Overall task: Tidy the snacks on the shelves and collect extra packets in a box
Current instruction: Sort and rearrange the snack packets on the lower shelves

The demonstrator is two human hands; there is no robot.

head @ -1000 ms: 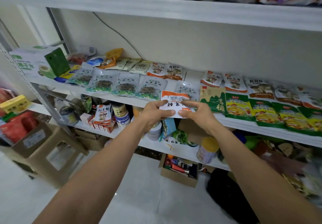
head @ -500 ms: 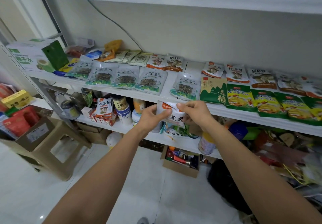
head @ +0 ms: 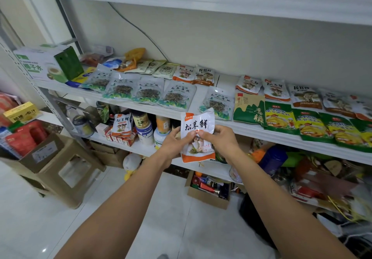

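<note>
I am holding a white-and-orange packet (head: 197,126) upright in the air, just in front of the front edge of the middle shelf (head: 259,132), with its printed face turned to me. My left hand (head: 172,146) is gripping its left side, thumb on the front and fingers curled behind. My right hand (head: 219,139) is pinching its right side near the middle, and the glossy film is creasing under both thumbs. Down on the floor an open cardboard box (head: 207,200) is holding a jumble of small colourful items that I cannot make out. To my left another cardboard carton (head: 40,154), sitting on a beige plastic stool (head: 54,182), is carrying red packets (head: 26,138). On the middle shelf flat translucent pouches (head: 150,93) showing dark dried contents are lying in a row. Shiny green pouches (head: 311,126) are overlapping at the right, where the row is running out of the frame. A white-and-green drinks case (head: 43,65) is standing at the shelf's left end. Beside my left hand, jars (head: 143,127) are standing on the lower shelf (head: 138,148), partly hidden. The clutter at the lower right is blurring into shapes I cannot tell apart.
</note>
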